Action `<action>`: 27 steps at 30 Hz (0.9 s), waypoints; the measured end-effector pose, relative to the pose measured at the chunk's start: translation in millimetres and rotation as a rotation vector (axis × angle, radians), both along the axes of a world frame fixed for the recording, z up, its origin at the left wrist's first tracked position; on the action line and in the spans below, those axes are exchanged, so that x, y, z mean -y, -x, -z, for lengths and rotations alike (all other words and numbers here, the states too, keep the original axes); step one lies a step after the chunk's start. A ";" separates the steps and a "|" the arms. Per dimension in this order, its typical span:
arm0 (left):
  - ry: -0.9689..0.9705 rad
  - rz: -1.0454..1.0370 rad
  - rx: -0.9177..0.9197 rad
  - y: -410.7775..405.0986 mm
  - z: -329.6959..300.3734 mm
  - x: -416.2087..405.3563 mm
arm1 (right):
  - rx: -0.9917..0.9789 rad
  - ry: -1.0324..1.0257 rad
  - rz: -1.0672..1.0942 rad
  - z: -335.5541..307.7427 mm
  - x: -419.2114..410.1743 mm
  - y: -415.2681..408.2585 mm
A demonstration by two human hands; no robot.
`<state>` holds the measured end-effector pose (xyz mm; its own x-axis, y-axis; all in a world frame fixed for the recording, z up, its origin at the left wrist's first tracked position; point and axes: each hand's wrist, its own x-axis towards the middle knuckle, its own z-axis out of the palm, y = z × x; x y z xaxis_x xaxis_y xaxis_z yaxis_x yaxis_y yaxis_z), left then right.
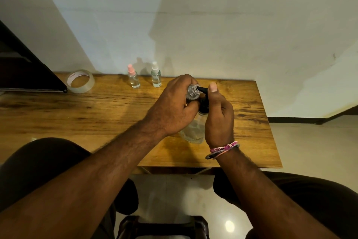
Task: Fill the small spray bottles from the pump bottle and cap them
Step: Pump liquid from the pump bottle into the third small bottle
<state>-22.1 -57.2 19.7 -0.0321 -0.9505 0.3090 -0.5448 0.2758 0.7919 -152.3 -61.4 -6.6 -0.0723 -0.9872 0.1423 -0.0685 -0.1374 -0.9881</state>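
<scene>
- Left hand (172,107): fingers curled round a small clear spray bottle (192,91), uncapped, tilted so its threaded neck meets the black nozzle (202,89) of the pump bottle.
- Right hand (219,116): fingers wrapped about the black pump head (204,106); thumb (213,86) pressing down on top of it, just right of the small bottle's mouth.
- Pump bottle (193,132): clear body, standing on the wooden worktop (96,115) directly beneath both hands, mostly hidden by them. No label legible.
- Beyond the left fingers, toward the wall: two capped spray bottles standing upright, side by side but apart. The farther-left one has a pink cap (131,69), the nearer one a white cap (155,66). Both look to hold clear liquid. Any print on them is too small to read.
- Far left of the fingers: a roll of clear tape (81,81) lying flat on the worktop; reddish lettering on its inner core, not readable.
- Right wrist carries a pink and dark bracelet (222,149).
- Dark object (29,72) at the worktop's far left edge, beside the tape; cannot tell what it is.
</scene>
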 end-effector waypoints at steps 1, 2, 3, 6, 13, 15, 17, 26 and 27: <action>-0.002 -0.002 0.001 -0.4 -0.1 0.4 | 0.007 -0.006 -0.001 -0.7 -0.9 0.0; -0.005 -0.004 0.003 -0.4 0.0 0.7 | 0.014 -0.016 0.004 -1.2 -1.6 -0.4; -0.008 -0.004 0.004 -0.4 0.0 1.0 | 0.018 -0.027 0.011 -1.5 -1.9 -1.1; -0.011 -0.007 -0.001 -0.6 1.0 2.2 | 0.012 -0.037 0.039 -1.5 -1.7 -3.9; -0.011 -0.009 -0.003 0.6 2.6 1.4 | -0.018 -0.017 0.114 2.0 1.6 -6.6; -0.007 -0.006 0.007 -0.1 4.3 0.5 | -0.020 0.000 0.127 3.7 1.5 -7.5; -0.004 -0.010 0.014 -0.6 5.5 0.0 | -0.027 0.024 0.122 5.3 1.7 -7.7; 0.001 -0.006 0.019 -2.2 9.9 -1.3 | -0.080 0.108 0.124 9.8 3.8 -7.3; -0.004 -0.006 0.016 -2.1 10.1 -1.7 | -0.083 0.116 0.123 9.8 4.1 -6.8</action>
